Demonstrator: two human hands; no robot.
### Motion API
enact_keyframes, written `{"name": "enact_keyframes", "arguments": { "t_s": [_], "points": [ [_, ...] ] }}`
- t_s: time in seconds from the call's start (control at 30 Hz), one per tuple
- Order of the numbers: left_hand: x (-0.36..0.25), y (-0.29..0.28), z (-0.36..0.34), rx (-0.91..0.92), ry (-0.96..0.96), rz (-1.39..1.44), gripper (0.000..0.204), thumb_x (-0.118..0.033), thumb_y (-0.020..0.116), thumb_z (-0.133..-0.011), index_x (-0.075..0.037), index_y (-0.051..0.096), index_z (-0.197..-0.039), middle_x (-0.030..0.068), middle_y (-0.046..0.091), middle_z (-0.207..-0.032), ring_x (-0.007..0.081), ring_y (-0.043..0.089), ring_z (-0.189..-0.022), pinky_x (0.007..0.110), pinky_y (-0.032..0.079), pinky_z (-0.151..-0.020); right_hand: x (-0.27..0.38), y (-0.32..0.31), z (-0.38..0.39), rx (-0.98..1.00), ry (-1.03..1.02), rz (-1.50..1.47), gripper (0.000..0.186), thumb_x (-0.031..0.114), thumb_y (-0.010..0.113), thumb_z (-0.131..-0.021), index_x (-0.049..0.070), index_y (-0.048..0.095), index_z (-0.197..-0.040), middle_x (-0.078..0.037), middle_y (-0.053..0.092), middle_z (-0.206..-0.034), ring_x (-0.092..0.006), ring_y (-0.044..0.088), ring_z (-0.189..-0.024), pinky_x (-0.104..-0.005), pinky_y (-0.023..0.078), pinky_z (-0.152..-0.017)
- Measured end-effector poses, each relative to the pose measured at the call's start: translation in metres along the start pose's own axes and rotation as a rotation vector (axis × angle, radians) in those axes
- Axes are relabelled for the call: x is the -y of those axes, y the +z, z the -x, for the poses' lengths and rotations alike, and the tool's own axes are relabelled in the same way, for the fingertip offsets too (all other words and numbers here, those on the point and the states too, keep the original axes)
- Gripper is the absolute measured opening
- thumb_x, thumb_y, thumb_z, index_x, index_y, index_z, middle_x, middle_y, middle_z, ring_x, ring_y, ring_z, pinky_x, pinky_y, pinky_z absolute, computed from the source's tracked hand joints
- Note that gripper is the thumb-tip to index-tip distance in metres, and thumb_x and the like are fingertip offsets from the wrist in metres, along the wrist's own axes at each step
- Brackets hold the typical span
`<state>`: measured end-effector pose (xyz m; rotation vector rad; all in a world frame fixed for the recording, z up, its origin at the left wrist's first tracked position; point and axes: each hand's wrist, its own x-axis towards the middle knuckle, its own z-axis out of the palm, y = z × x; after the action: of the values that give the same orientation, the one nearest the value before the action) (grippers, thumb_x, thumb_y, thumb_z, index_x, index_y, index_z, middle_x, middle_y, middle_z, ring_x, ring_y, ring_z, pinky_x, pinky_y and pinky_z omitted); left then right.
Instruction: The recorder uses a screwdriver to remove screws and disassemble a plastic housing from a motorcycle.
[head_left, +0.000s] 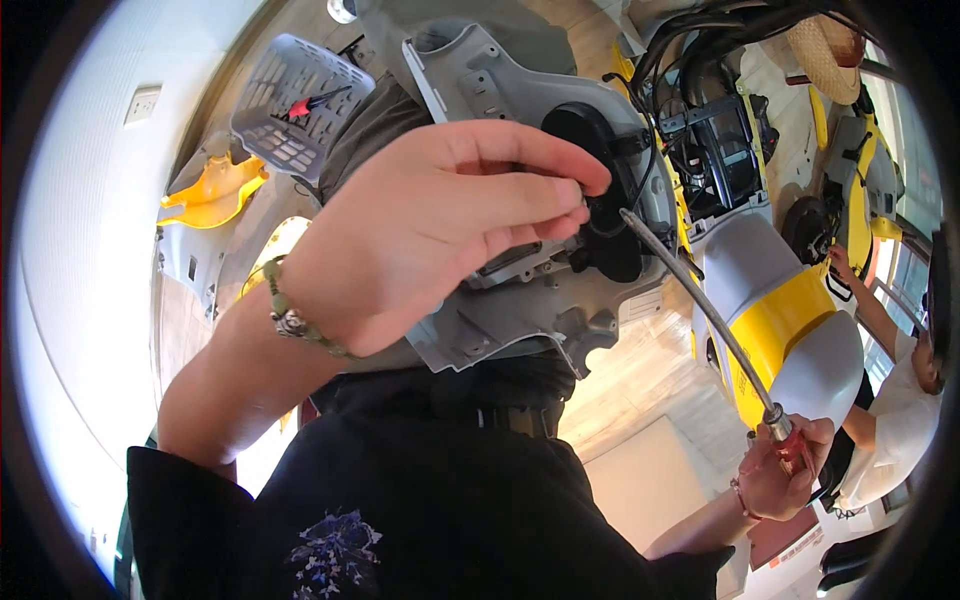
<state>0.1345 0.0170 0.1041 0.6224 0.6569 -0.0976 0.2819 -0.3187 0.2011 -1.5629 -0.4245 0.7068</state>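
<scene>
My left hand (440, 215) reaches across the middle of the view with thumb and forefinger pinched together. What lies between those fingertips, if anything, is too small to make out. Gripped in my right hand (785, 470), at the lower right, is a screwdriver (705, 305) with a red handle and a long, slightly curved metal shaft. Its tip sits close to the pinched fingertips, a little apart from them. Behind both hands, a grey plastic scooter panel (520, 325) rests across my lap. A black rounded part (615, 255) is on this panel, partly hidden by my fingers.
A grey plastic basket (290, 100) with a red-handled tool (305, 104) stands at the upper left, near a yellow panel (220, 190). To the right is a partly stripped yellow and grey scooter (780, 340). Another person (890, 420) works at the far right beside another scooter.
</scene>
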Motion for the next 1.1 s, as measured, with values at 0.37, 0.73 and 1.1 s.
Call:
{"name": "enact_keyframes", "arguments": {
  "t_s": [0.37,0.73,1.1],
  "points": [
    [0.013,-0.007,0.004,0.04,0.001,0.108,0.017,-0.004,0.049,-0.09,-0.001,0.055,-0.105,0.0122,0.059,-0.103,0.0113,0.055,-0.085,0.022,0.047,-0.078,-0.003,0.01,-0.007,0.067,0.07,0.051,0.049,0.028,0.065,-0.081,-0.004,0.037,-0.104,-0.027,0.055,-0.096,-0.0225,0.062,-0.059,-0.0275,0.054,-0.044],
    [0.008,-0.006,0.008,0.014,-0.028,0.037,0.017,-0.005,0.048,-0.09,0.0,0.055,-0.105,0.0109,0.059,-0.101,0.0108,0.055,-0.086,0.022,0.047,-0.077,-0.004,0.003,-0.01,0.141,0.024,0.062,0.048,0.028,0.061,-0.085,-0.004,0.034,-0.107,-0.027,0.055,-0.1,-0.0234,0.064,-0.064,-0.0271,0.055,-0.049],
    [0.01,-0.008,0.007,0.041,0.037,-0.085,0.016,-0.004,0.05,-0.088,0.0,0.056,-0.102,0.0082,0.06,-0.097,0.0085,0.055,-0.082,0.021,0.047,-0.075,0.003,0.019,-0.01,0.022,0.067,0.107,0.052,0.034,0.063,-0.083,-0.004,0.037,-0.106,-0.024,0.057,-0.095,-0.0216,0.065,-0.065,-0.0241,0.053,-0.046]
  ]
}}
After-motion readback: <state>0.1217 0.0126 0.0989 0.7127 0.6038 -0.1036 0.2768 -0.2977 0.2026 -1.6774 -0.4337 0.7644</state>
